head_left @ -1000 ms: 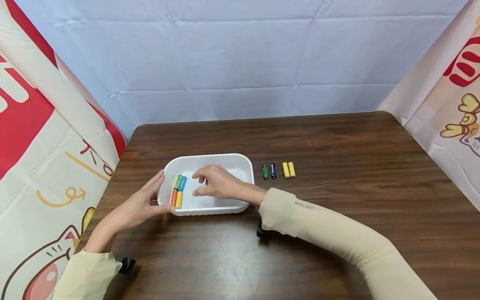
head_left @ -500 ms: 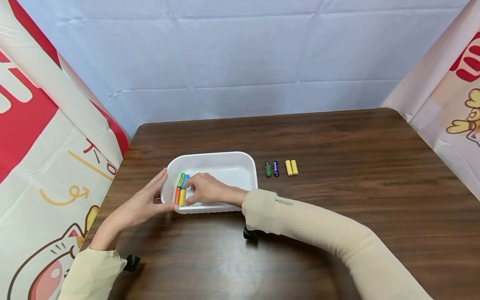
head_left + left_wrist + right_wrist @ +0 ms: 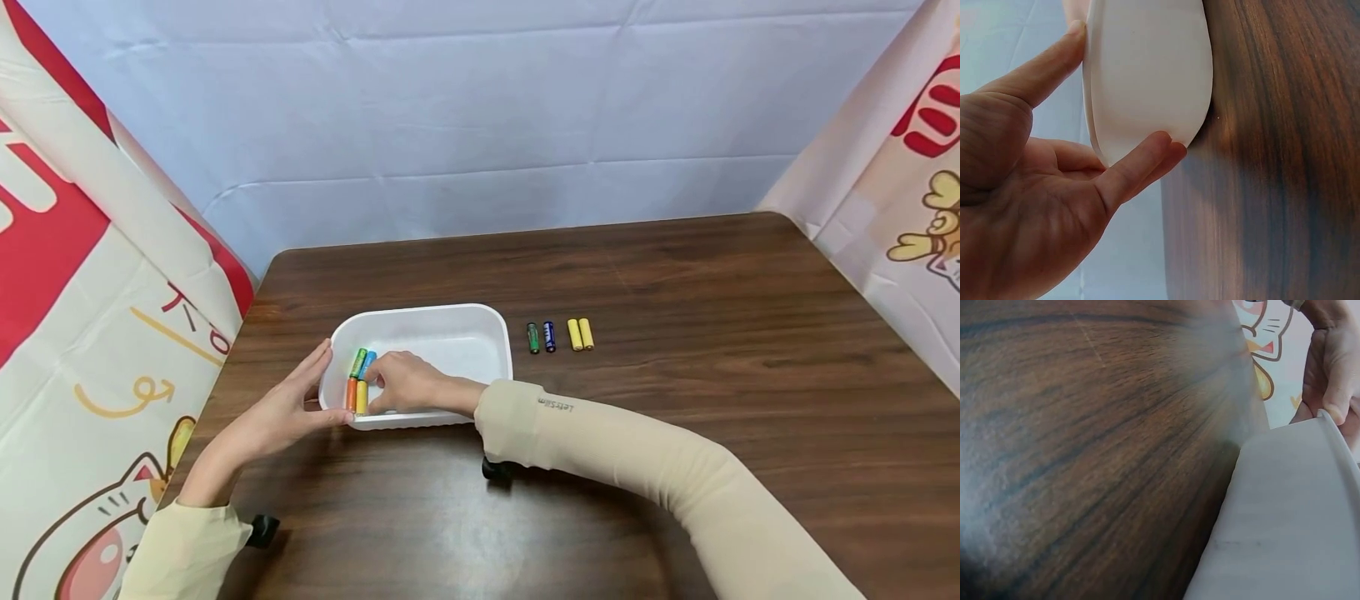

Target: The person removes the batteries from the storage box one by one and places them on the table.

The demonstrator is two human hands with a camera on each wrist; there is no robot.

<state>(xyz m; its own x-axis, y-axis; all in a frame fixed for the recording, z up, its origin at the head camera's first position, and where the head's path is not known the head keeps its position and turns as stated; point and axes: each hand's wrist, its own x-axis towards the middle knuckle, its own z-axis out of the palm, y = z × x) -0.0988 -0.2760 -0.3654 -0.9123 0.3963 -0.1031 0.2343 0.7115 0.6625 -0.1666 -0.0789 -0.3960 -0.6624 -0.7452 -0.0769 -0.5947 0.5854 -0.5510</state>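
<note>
A white plastic tray (image 3: 468, 342) stands on the wooden table. My left hand (image 3: 281, 408) holds its left end, thumb on the near rim and fingers along the end wall; the left wrist view shows this hand (image 3: 1054, 181) around the tray's end. Inside, at the left, lie a green battery (image 3: 358, 362), a blue battery (image 3: 367, 362), an orange battery (image 3: 351, 393) and a yellow battery (image 3: 362, 397), two by two. My right hand (image 3: 408, 382) reaches into the tray, its bent fingertips at the right side of the blue and yellow batteries. The right wrist view hides this hand behind the tray wall.
Right of the tray, a dark green battery (image 3: 533, 337) and a dark blue battery (image 3: 550, 337) lie apart. Beside them rest two yellow batteries (image 3: 581, 334) side by side. A pale cloth (image 3: 480, 125) hangs behind the table (image 3: 675, 333).
My right hand has moved left inside the tray, up to the batteries there. The left hand has stayed at the tray's end.
</note>
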